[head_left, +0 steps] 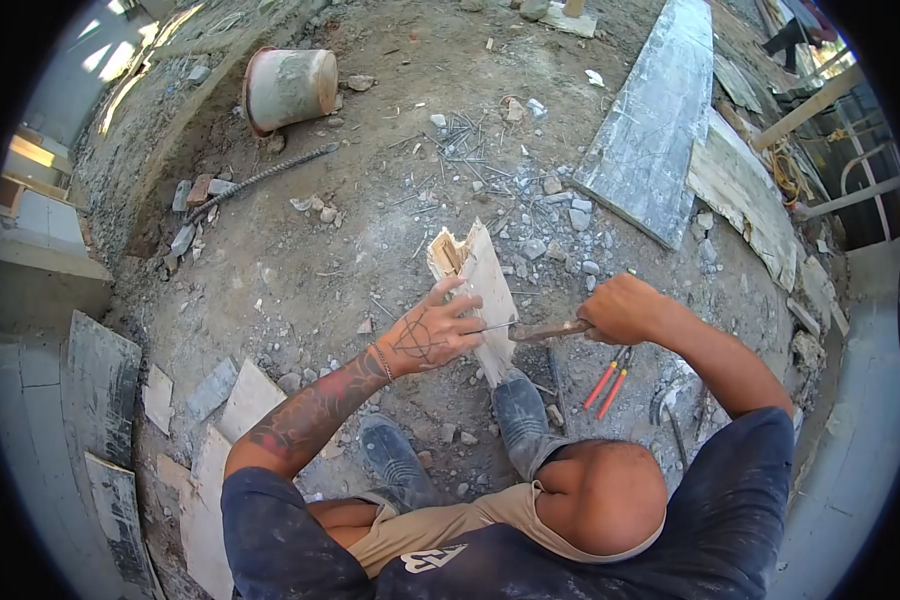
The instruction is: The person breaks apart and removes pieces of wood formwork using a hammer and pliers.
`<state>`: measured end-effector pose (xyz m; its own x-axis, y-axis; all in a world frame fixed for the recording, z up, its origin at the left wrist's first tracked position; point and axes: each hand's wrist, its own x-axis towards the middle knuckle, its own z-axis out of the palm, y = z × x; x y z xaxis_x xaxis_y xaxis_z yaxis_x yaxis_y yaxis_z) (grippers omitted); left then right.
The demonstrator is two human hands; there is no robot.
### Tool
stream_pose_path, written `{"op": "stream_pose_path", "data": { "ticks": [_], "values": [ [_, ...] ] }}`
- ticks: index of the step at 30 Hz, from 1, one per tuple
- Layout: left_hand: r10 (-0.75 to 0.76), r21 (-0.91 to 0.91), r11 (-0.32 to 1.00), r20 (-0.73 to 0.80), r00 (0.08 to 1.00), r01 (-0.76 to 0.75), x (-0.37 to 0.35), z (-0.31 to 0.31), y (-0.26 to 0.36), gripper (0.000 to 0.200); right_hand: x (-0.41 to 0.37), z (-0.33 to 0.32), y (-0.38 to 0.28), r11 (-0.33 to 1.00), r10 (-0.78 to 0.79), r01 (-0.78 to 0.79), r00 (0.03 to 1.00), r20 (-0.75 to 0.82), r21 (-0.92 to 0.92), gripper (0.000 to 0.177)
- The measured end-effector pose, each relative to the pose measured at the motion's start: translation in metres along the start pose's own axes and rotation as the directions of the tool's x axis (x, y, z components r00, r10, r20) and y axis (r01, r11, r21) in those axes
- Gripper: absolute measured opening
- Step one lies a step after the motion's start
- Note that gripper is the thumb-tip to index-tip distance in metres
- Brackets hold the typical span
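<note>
1. Ground [370, 225], strewn with rubble, is stretching beneath everything; loose stones could be letting the work rock under a blow.
2. Broad weathered board [650, 120] is lying ahead to the right, and a tipped bucket [305, 85] is resting on its side to the left.
3. Splintered wooden plank [488, 290] is lying between the hands, its near end reaching the right boot [520, 410]. Its ragged far end could be splitting further if force is landing along the grain, and a skewed blow could be driving it against the boot.
4. Left hand [435, 335] is hovering low over the plank's left side, fingers partly spread; whether the fingertips are really pinching anything, I cannot tell.
5. Right hand [620, 310] is wrapping tightly around the handle of a worn hammer [550, 331], whose head is sitting at the plank's right edge. A glancing stroke could be catching the left fingers, as they are lying so near.
6. Red-handled pliers [606, 383] are lying beside the right boot, where a shifting foot could be treading on them.
7. Thin nail [498, 326] is spanning the gap from left fingertips to hammer head; struck off-centre, it could be bending or flying loose.
</note>
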<state>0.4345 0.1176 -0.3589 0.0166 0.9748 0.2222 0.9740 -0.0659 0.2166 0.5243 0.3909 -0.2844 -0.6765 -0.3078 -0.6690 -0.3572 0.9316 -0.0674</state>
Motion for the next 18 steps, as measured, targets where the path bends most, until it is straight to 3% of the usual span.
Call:
{"op": "stream_pose_path", "data": {
  "ticks": [9, 13, 15, 18],
  "values": [
    [-0.042, -0.045, 0.998, 0.003, 0.999, 0.042, -0.005, 0.004, -0.003, 0.014, -0.002, 0.019, -0.003, 0.989, -0.076, 0.093, 0.987, -0.139, 0.117, 0.023],
    [-0.058, -0.040, 0.997, 0.022, 0.998, 0.059, -0.025, 0.007, -0.014, 0.015, 0.016, 0.074, -0.008, 0.919, -0.102, 0.191, 0.960, -0.259, 0.344, 0.024],
    [-0.107, 0.015, 0.994, 0.111, 0.988, 0.106, -0.044, 0.010, -0.023, 0.017, 0.034, 0.111, -0.014, 0.858, -0.011, 0.179, 0.943, -0.331, 0.481, 0.025],
    [-0.162, 0.070, 0.986, 0.144, 0.976, 0.153, -0.079, 0.029, -0.029, 0.021, 0.043, 0.134, -0.029, 0.827, 0.030, 0.183, 0.930, -0.367, 0.532, 0.027]
  ]
}}
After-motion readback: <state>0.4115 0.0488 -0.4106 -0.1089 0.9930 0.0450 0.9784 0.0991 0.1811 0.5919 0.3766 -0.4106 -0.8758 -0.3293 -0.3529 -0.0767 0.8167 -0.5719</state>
